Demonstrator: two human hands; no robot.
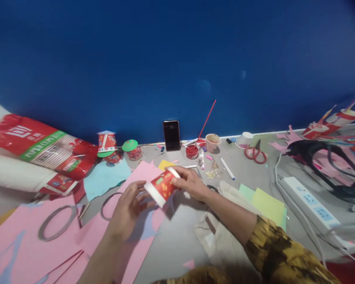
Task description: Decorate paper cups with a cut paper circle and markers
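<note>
Far left of the left hand: red bag of paper cups (pixel 41 140), a cup stack (pixel 17 173) in front of it. Nearer, a grey ring (pixel 41 230) on pink paper (pixel 88 235), which runs under the left forearm. Left hand (pixel 131 205): fingers loosely spread at the wide white end of a red paper cup (pixel 163 187); contact, cannot tell. Cup tilted, between the hands. Right hand (pixel 191 183) pinches its other end, thumb on the near side. Phone (pixel 172 135) upright, beyond both hands. Right of the right hand: red-handled scissors (pixel 256 151), yellow sheet (pixel 268 205), then white power strip (pixel 309 201).
</note>
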